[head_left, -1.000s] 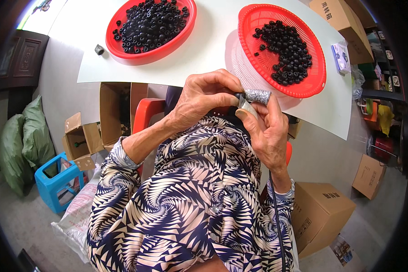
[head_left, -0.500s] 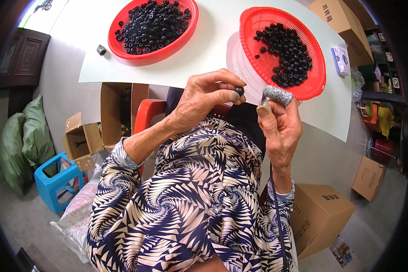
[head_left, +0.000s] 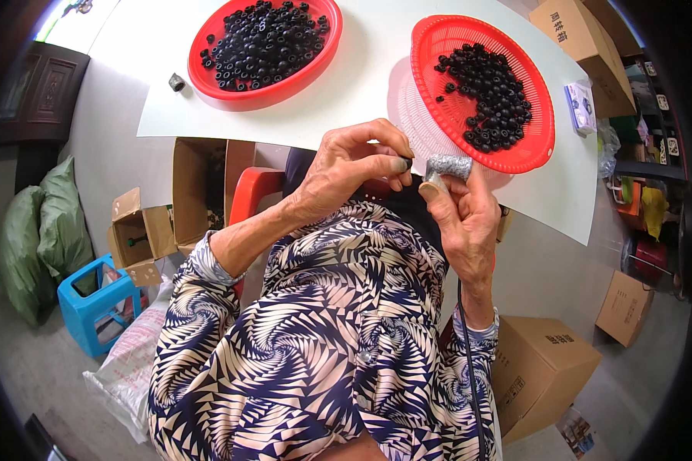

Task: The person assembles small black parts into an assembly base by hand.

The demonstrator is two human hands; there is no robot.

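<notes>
My left hand [head_left: 354, 161] pinches a small round black piece [head_left: 407, 164] between thumb and fingertips, mostly covered by them. Just to the right, my right hand [head_left: 467, 219] is closed around a short grey, mottled cylinder [head_left: 449, 166] at its bent index finger. Whether that cylinder is held or worn like a finger cover, I cannot tell. A small pale grey bit shows under it by the thumb tip. The two hands are close together in front of the table edge. Beyond them, many black pieces [head_left: 494, 100] lie in a red basket [head_left: 544, 146].
A red tray [head_left: 246, 94] heaped with similar black pieces stands on the white table [head_left: 361, 100], with a small dark grey tube [head_left: 177, 82] beside it. A small box [head_left: 580, 107] is at the right. Cartons [head_left: 542, 369], a blue stool [head_left: 92, 307] and green sacks [head_left: 23, 253] surround me.
My right hand has moved left with the grey cylinder, closer to my left hand. The black piece is now more hidden by my left fingertips.
</notes>
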